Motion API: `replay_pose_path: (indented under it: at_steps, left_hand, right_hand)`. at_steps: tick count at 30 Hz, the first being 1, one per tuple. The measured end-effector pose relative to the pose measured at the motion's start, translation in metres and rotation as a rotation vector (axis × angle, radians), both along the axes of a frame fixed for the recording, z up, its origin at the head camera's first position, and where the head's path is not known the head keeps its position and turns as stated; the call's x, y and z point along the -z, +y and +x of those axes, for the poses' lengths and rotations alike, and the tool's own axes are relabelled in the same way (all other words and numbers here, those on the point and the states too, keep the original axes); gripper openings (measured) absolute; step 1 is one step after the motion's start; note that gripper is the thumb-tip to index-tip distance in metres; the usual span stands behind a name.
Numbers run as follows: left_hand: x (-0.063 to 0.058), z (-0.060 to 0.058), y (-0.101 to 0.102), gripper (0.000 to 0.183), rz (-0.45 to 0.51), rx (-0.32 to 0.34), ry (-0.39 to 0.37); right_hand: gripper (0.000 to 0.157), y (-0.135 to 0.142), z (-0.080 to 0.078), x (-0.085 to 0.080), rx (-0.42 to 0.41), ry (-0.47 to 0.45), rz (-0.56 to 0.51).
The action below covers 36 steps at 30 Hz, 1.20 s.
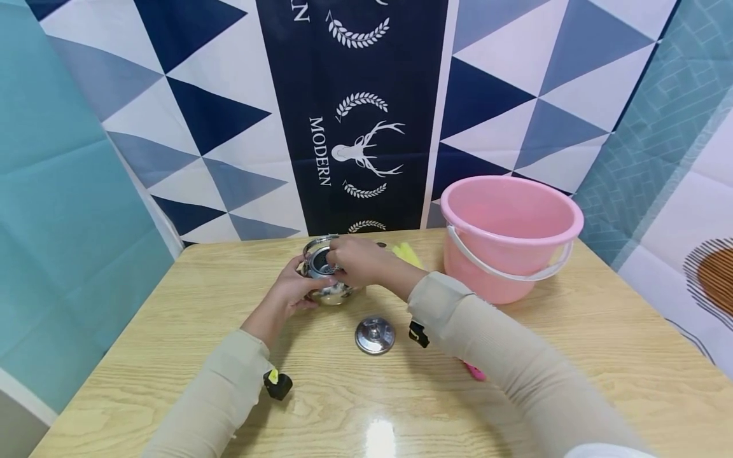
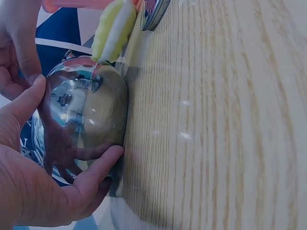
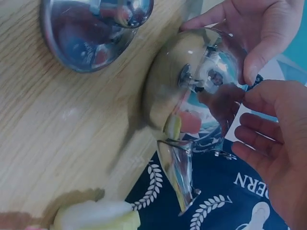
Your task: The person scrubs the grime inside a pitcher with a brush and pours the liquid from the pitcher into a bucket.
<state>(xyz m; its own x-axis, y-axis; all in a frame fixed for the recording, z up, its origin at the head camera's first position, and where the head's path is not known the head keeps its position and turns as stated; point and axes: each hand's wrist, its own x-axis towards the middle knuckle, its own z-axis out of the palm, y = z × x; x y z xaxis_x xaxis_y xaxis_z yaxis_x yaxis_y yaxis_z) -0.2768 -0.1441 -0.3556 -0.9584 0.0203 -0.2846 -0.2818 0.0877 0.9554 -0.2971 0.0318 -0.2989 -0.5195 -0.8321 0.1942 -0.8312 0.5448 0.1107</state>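
The left grip (image 1: 291,286) curled round the rounded, polished-metal teapot (image 1: 331,294) on the pale wood-grained counter (image 1: 321,410); the right grip (image 1: 361,261) was part-bent at its mouth, any hold indeterminable. Precise work there called for firm left-side bracing and light right-side pressure.

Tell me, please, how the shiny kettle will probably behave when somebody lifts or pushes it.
The kettle looks like polished metal, so it should stay stiff when lifted. Its rounded, mirror-smooth body may be slippery to grip. The spout sticks out to one side, so a push there would probably turn it.
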Motion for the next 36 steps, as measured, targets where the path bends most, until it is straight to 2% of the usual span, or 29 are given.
replay_pose_path:
  at_steps: [5,9,14,18,22,27,32,36]
  left_hand:
    - [0.0,0.0,-0.001,0.086,0.003,0.005,0.001]
    - [0.0,0.0,-0.001,0.085,0.021,0.012,0.001]
    - [0.0,0.0,-0.001,0.088,0.022,0.009,-0.004]
    - [0.0,-0.001,0.0,0.088,0.014,0.001,0.002]
    - [0.0,0.0,0.001,0.087,0.004,0.003,0.012]
    - [-0.001,0.002,0.001,0.086,0.01,0.003,0.006]
    - [-0.002,0.003,0.001,0.087,0.013,0.003,0.003]
    - [-0.002,0.003,0.0,0.089,0.006,0.006,-0.002]
  right_hand:
    - [0.011,-0.005,-0.004,0.005,0.026,-0.026,-0.015]
    - [0.017,-0.009,-0.007,0.009,0.046,-0.082,-0.015]
    - [0.024,-0.01,-0.009,0.008,0.067,-0.153,-0.018]
    - [0.027,-0.01,-0.011,0.006,0.066,-0.168,-0.008]
    - [0.026,-0.01,-0.013,0.004,0.078,-0.202,0.012]
    - [0.016,-0.009,-0.013,-0.002,0.079,-0.247,0.029]
    - [0.011,-0.01,-0.011,-0.007,0.05,-0.255,0.032]
    - [0.013,-0.012,-0.01,-0.008,0.024,-0.253,0.012]
